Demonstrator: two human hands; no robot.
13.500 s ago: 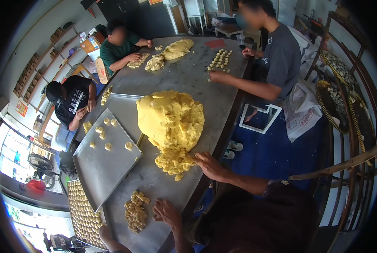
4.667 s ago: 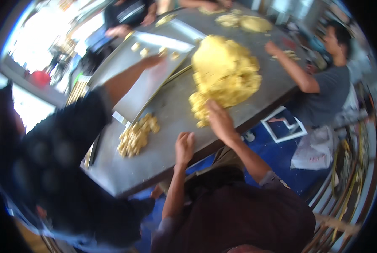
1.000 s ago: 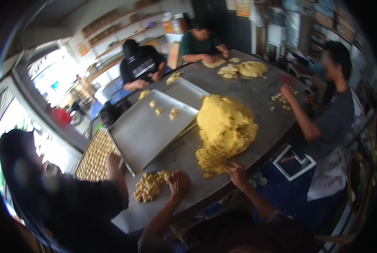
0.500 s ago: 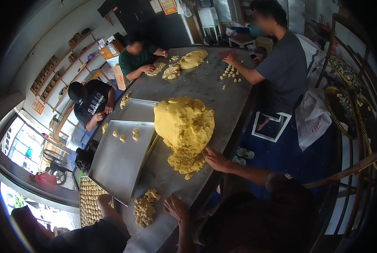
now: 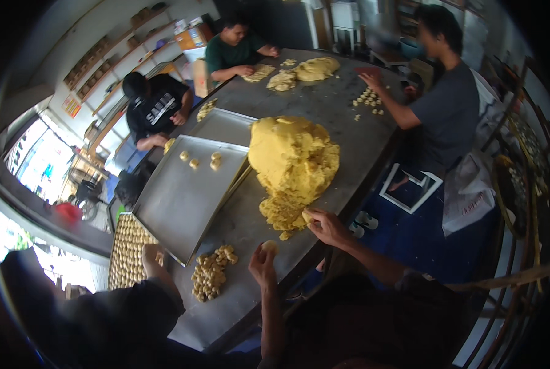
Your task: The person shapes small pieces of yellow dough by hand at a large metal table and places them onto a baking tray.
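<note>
Head view, left hand: grip of the left hand (image 5: 263, 265) closed, fingertips pinched on a pale round piece (image 5: 269, 247), near the edge of the worktop (image 5: 356, 138).
Right hand: grip of the right hand (image 5: 329, 229) nearly closed, thumb and fingers on a small yellow lump (image 5: 307, 216) beside the near end of the mound; whether the lump touches it cannot be told.
Yellow mound: large mass of dough (image 5: 293, 160), smooth above, crumbly toward the right hand.
Pale pile: heap of small rounded pieces (image 5: 210, 273), left of the left hand and apart from it.
Shallow tray: metal tray (image 5: 186, 203) left of the mound, bearing a few dough rounds (image 5: 215, 161) toward its far end; a second tray (image 5: 223, 126) lies beyond.
Filled tray: rows of rounds (image 5: 127, 246) at far left; a co-worker's hand (image 5: 152, 255) at its right side.
Far side: flattened pale dough (image 5: 315, 69) and scattered small pieces (image 5: 368, 98), near other seated or standing co-workers.
Floor: blue, with a white frame (image 5: 388, 192).
</note>
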